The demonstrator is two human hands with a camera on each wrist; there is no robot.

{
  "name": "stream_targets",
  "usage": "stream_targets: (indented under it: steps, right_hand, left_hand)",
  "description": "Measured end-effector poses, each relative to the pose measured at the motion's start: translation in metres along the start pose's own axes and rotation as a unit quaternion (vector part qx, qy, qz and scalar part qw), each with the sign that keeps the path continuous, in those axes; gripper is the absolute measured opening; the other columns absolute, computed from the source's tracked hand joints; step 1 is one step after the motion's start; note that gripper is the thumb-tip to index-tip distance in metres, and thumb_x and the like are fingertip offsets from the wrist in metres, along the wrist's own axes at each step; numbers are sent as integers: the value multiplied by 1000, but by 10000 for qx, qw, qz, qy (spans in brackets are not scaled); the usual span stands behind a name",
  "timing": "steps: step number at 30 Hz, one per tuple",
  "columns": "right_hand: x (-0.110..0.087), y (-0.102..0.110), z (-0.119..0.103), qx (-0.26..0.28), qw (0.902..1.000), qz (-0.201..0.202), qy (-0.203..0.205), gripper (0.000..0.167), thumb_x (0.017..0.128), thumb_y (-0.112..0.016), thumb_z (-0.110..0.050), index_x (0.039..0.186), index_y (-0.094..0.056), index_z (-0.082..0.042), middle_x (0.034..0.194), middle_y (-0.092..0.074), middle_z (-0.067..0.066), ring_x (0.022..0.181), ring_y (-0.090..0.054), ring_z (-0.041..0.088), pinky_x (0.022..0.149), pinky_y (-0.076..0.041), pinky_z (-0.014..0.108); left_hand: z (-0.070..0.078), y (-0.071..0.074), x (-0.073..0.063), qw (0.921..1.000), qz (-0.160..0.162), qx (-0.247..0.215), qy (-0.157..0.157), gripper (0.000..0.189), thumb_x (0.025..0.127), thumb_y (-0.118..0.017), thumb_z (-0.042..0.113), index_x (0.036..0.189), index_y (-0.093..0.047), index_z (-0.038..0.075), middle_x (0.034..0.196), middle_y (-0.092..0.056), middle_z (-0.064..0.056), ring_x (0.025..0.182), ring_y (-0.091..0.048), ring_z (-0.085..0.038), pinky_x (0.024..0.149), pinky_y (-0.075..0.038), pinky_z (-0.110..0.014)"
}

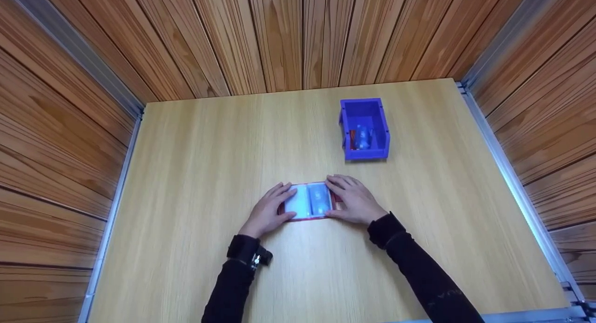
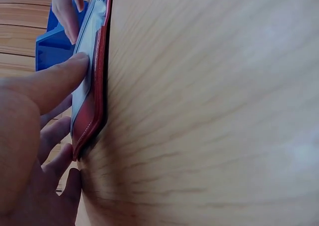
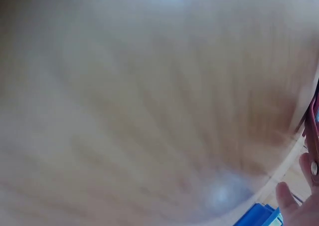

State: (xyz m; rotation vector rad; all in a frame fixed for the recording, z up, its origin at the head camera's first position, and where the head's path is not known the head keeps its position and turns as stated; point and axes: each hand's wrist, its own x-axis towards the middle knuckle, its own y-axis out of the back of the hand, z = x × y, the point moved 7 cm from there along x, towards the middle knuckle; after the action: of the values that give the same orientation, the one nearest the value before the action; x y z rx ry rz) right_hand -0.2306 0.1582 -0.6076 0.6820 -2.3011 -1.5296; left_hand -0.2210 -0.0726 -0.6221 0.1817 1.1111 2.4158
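Observation:
A red wallet (image 1: 298, 202) lies opened flat on the wooden table, its inner side up, with a whitish left half and a blue right half under shiny clear plastic. My left hand (image 1: 265, 213) holds its left end, thumb at the near edge and fingertips toward the far edge. My right hand (image 1: 356, 202) holds the right end, thumb near and fingers far. Up close in the left wrist view, stitched red leather (image 2: 99, 81) shows under the thumb. At the right wrist view's edge, a round metal snap (image 3: 314, 168) shows beside my fingers.
A blue-purple bin (image 1: 367, 154) stands beyond my right hand, holding a blue plastic-looking item (image 1: 362, 137) and a red one (image 1: 352, 137). Wood-plank panels (image 1: 274, 39) rise behind and at both sides. A metal rail (image 1: 517, 183) runs along the table's right edge.

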Motion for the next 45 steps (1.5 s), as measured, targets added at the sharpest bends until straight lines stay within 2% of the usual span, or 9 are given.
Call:
stream_targets:
  steps: [7,11,15,18,21,25,34,40,45]
  right_hand:
    - [1,1,3,-146,9998,-112,-4,94,83,-78,-62,154,-49,-8,162,-44,13,152,-35,35,126,-27,54]
    - [1,-1,5,-135,9995,-248,-138,96,83,-76,-65,156,-47,-10,164,-41,12,154,-33,34,126,-26,55]
    - [1,0,6,-61,9992,-302,-260,98,82,-76,-66,157,-46,-12,165,-39,11,154,-32,33,126,-26,56]
    - [1,1,6,-9,9992,-272,-283,98,81,-77,-66,156,-46,-11,165,-40,12,154,-33,34,125,-28,57]
    - [1,1,5,23,9993,-259,-268,98,81,-78,-65,156,-46,-10,164,-41,12,153,-34,34,124,-29,57]
    - [2,0,4,22,9994,-231,-245,98,81,-78,-64,156,-47,-10,163,-42,13,153,-35,35,124,-29,57]
    - [0,0,5,164,9995,-144,-206,96,82,-80,-61,156,-47,-10,163,-42,12,152,-36,35,123,-30,58]
    - [0,1,7,217,9993,-139,-264,95,82,-81,-60,156,-47,-10,164,-41,12,152,-35,35,124,-29,58]
    - [0,1,6,240,9992,-164,-269,96,81,-81,-60,156,-47,-10,164,-41,12,152,-35,35,124,-29,58]
  left_hand:
    - [0,0,0,9998,-97,93,169,64,98,-71,33,155,-49,17,167,-38,-5,159,-24,-28,127,-26,-51]
    - [8,2,2,9989,342,235,194,52,97,-72,28,146,-60,15,158,-51,-6,152,-38,-28,124,-33,-50]
    - [22,3,9,9946,971,192,306,24,99,-70,22,121,-73,13,123,-69,-4,118,-61,-23,102,-50,-42]
    - [31,-1,15,9910,1181,-18,632,13,101,-67,19,108,-74,11,98,-71,-2,90,-64,-18,81,-53,-36]
    - [35,-6,20,9862,1276,-116,1053,15,102,-65,19,103,-75,8,85,-71,-2,75,-63,-16,68,-52,-34]
    - [39,-11,25,9824,1222,-92,1411,18,102,-63,21,102,-75,7,79,-71,-2,70,-64,-17,64,-51,-35]
    - [40,-18,34,9790,982,-227,1769,24,103,-60,25,91,-71,8,72,-63,0,68,-62,-18,62,-48,-34]
    - [38,-21,38,9815,932,-347,1635,24,102,-62,26,85,-69,10,69,-56,4,63,-53,-13,56,-37,-28]
    - [36,-21,38,9849,907,-439,1409,25,102,-65,27,85,-73,11,69,-56,6,63,-50,-10,56,-34,-26]
